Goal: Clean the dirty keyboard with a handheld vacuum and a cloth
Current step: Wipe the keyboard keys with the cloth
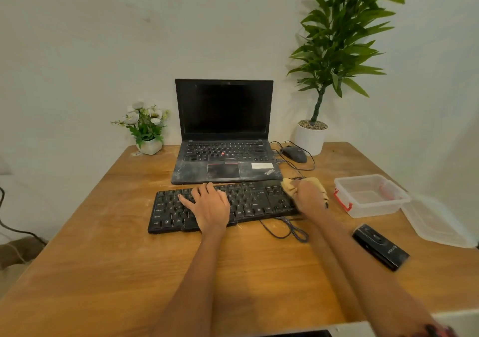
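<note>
Keyboard (228, 206), one, black plastic, flat and oblong, dusted pale, lies on your wooden tabletop (103, 272) before the laptop (224, 139). Your left hand (207, 204) rests flat on its keys, fingers spread, no grip taken. Your right hand (309, 196) has its grip bunched round one yellow cloth (290, 186), pressed at the keyboard's right end. One black handheld vacuum (379, 246) lies apart, right.

A single head-worn wide-angle camera looks forward and down from above the near edge of the table (103, 272), with both forearms entering from the bottom of the frame and the wall (103, 38) filling the upper half.
</note>
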